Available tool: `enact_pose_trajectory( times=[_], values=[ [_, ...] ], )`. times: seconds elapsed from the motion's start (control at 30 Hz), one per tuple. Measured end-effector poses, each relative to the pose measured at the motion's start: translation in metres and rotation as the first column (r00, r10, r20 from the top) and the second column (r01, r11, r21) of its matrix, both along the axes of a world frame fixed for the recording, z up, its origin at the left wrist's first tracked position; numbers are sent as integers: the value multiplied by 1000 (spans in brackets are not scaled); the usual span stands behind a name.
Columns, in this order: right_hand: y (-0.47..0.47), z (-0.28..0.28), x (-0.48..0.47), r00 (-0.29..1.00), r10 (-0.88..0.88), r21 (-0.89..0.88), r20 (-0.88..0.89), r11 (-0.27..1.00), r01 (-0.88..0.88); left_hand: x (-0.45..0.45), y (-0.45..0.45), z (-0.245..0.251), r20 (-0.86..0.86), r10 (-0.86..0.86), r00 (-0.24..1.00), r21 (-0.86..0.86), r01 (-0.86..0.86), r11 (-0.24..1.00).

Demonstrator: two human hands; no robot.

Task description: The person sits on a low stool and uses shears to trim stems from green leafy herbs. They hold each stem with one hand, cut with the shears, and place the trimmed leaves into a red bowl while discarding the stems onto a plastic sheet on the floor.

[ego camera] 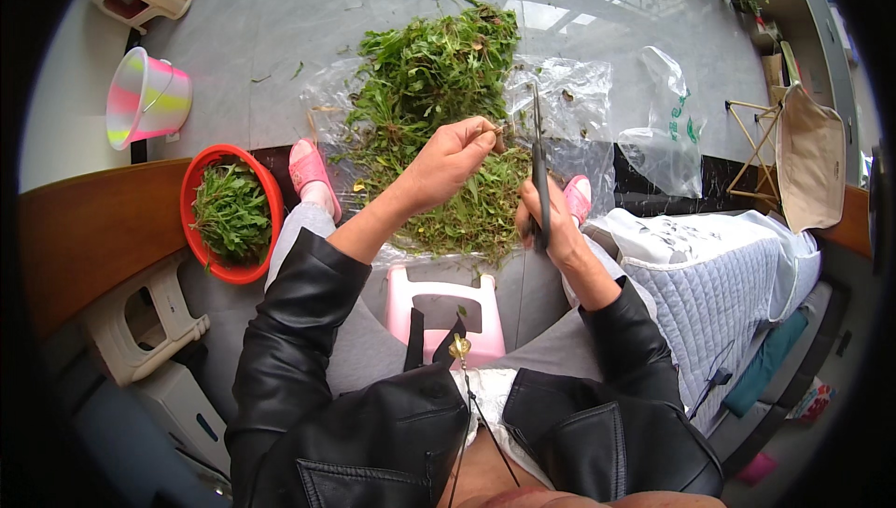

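My left hand is raised over the greens, its thumb and fingers pinched on a small brownish plant bit. In my right hand is a pair of dark-handled scissors, blades pointing away from me and looking nearly closed. Beneath and beyond both hands lies a large pile of leafy greens on a clear plastic sheet, with shorter, looser greens nearer to me. At the left, a red plastic basin holds more leafy greens.
A pink plastic stool stands between my legs. Left are a translucent bucket and beige stools. On the right lie a clear plastic bag, a folding chair and a quilted cover. My feet in pink slippers flank the greens.
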State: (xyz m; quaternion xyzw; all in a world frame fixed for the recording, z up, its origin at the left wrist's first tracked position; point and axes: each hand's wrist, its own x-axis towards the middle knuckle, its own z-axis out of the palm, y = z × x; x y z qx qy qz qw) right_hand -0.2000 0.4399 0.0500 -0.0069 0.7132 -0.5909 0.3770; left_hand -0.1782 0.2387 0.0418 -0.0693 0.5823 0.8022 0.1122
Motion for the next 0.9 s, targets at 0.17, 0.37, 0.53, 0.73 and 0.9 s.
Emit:
enact_pose_trajectory(
  times=[0.17, 0.37, 0.53, 0.73, 0.9],
  values=[
    [-10, 5, -15, 945, -192, -17, -266, 981, 195, 3, 9, 1, -128, -80, 989, -436, 17, 900],
    [-22, 16, -14, 890, -235, -135, -391, 971, 197, 6, 17, 2, -251, -217, 943, -608, 21, 794],
    [-19, 11, -16, 904, -314, -170, -289, 946, 274, 9, 19, 0, -258, -214, 942, -516, 52, 855],
    [-6, 12, -37, 888, -451, -189, -95, 884, 428, 3, 1, 4, 137, -138, 981, 307, 90, 947],
    [-10, 13, -35, 910, -355, -206, -212, 927, 314, 6, -4, 5, 157, -156, 975, 616, 27, 788]
  ],
)
